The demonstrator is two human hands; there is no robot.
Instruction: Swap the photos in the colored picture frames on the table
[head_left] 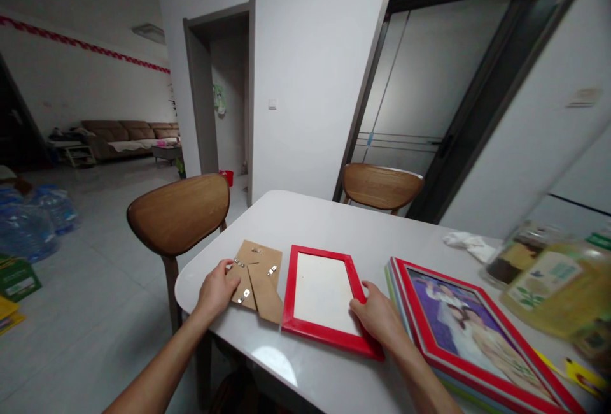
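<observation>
Near the table's front left, my left hand [218,290] has its thumb and fingers at the left edge of a brown picture frame backing board [267,260]. Small metal clips and a fold-out stand show on the board's face. Right beside it lies a red picture frame [305,325], with a plain white panel [322,290] inside its opening. The frame's right side is gripped by my right hand [377,315], thumb on top and the other fingers partly hidden. Frame and board both rest on the white table [286,216].
To the right is a stack of frames, the top a red-framed photo [465,318]. Beyond it stand a large bottle of yellow liquid [548,293], a jar [518,251] and a crumpled white cloth [470,245]. Wooden chairs [184,213] flank the table.
</observation>
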